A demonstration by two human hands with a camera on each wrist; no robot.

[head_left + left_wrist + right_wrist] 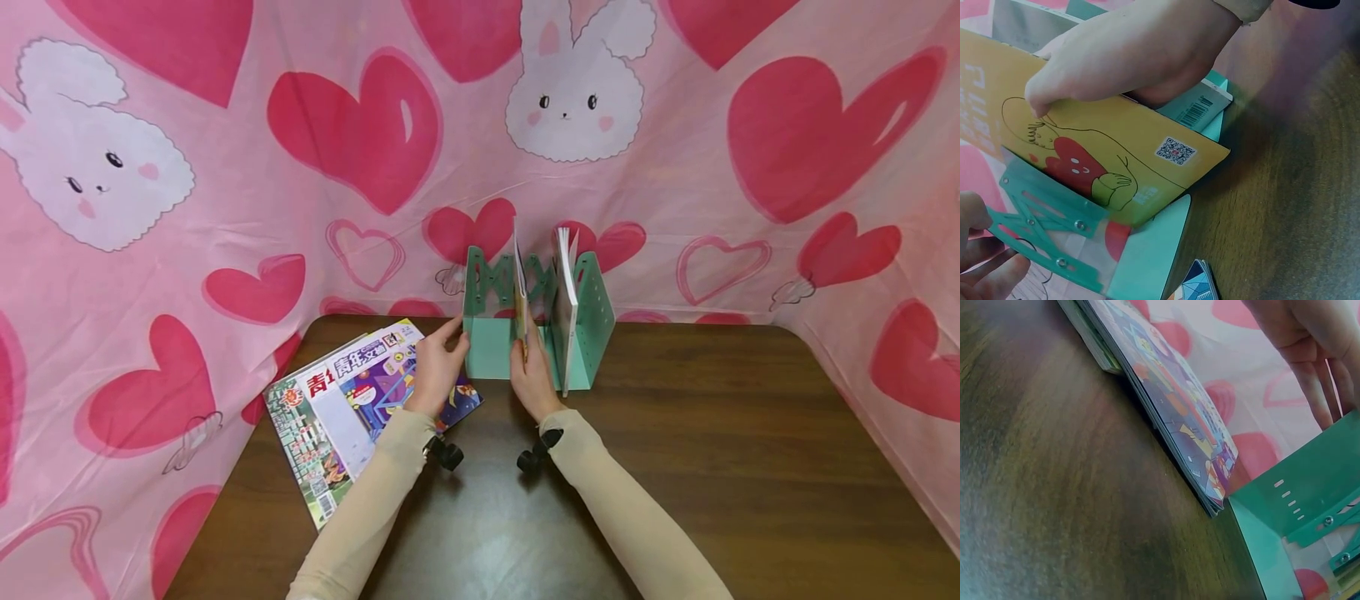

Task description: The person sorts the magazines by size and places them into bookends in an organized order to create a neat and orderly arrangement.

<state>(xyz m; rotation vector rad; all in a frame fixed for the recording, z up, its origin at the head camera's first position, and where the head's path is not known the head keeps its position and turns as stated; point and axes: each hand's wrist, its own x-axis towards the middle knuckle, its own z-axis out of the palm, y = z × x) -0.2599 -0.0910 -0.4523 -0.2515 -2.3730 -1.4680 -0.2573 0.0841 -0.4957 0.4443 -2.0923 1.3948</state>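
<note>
A green expandable book stand (491, 348) with lattice linkage stands at the back of the table. My left hand (437, 368) pinches the edge of its left end plate, thumb on one side and fingers on the other. My right hand (535, 379) grips a thin yellow magazine (1154, 187), which stands upright inside the stand, near its middle. The cover bears a red heart figure and a QR code. Further right, white-edged books (566, 312) lean near the right end plate (595, 321). The right hand's far fingers are partly hidden by the magazine.
Overlapping magazines (375, 396) lie on the brown wooden table (720, 450) to the left, their nearest corner close to the stand's base. A pink cloth (660, 208) with hearts and rabbits hangs behind the table and along its sides.
</note>
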